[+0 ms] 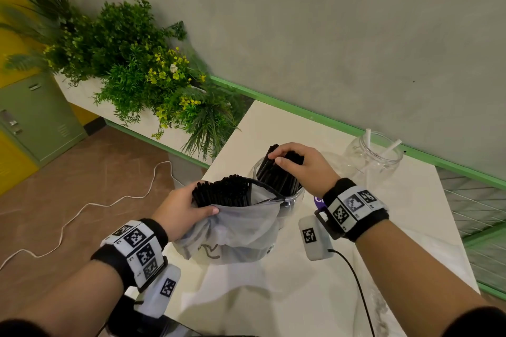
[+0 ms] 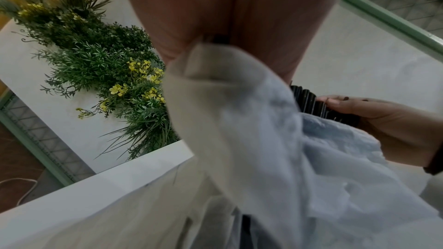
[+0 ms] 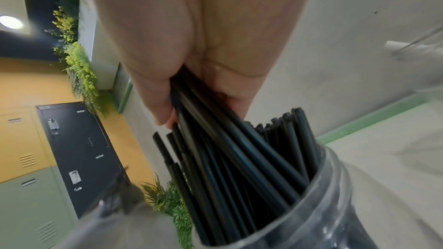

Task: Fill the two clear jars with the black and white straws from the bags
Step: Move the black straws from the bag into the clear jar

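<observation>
A grey plastic bag (image 1: 235, 230) full of black straws (image 1: 223, 191) stands on the white table (image 1: 315, 290). My left hand (image 1: 183, 209) grips the bag's rim (image 2: 215, 67) at its left side. Just behind the bag is a clear jar (image 1: 291, 202) holding black straws (image 3: 239, 168). My right hand (image 1: 297, 161) grips a bunch of black straws (image 1: 276, 169) whose lower ends stand inside that jar (image 3: 323, 205). A second clear jar (image 1: 373, 157) with two white straws (image 1: 390, 149) stands at the back right.
A planter of green plants with yellow flowers (image 1: 153, 74) runs along the left of the table. A black cable (image 1: 356, 279) trails across the table from my right wrist. A white cord (image 1: 82, 216) lies on the brown floor.
</observation>
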Tool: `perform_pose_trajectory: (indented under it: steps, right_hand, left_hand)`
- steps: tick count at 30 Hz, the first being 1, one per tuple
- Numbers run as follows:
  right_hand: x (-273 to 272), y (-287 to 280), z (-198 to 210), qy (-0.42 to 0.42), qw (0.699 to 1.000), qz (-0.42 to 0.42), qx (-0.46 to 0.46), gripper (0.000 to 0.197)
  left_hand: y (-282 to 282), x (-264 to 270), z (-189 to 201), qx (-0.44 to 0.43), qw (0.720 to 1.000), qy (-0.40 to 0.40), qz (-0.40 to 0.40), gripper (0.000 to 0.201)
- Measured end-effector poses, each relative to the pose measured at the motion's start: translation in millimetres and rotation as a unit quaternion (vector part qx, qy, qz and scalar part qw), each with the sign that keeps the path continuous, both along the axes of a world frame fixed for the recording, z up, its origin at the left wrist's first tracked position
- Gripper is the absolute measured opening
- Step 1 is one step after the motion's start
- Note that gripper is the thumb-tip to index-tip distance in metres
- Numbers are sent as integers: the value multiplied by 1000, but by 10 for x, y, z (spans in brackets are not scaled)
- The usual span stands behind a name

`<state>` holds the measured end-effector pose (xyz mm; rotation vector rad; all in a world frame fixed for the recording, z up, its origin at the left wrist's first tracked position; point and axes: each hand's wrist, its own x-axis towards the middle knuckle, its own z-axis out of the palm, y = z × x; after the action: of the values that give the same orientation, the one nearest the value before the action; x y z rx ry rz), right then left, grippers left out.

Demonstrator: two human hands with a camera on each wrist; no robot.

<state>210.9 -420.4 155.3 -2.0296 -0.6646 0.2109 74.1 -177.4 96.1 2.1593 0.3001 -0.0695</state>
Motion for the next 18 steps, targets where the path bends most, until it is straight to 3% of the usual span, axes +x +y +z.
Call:
perform_pose_trajectory:
  steps: [3, 7, 10, 13, 18]
  right_hand:
    - [30, -42, -17, 6, 1000, -2, -10, 15]
    - [-39, -21, -71, -61, 996, -60, 33, 28]
    - [-118, -30, -143, -121, 986, -108, 44, 27]
    - [-228, -111, -256, -188, 976, -109, 8, 26]
    - [-339, -180, -427, -226, 966, -124, 2, 34]
  left_hand:
    - [-12, 7, 7, -4, 1000, -1, -5, 40]
    - [-29, 15, 14, -3, 1000, -5, -4, 40]
    - [-30, 15, 16, -1, 1000, -5, -7, 37]
    - [-8, 3, -3, 5, 1000, 1, 2, 37]
    - [-3, -14, -5, 17, 1000, -2, 2, 36]
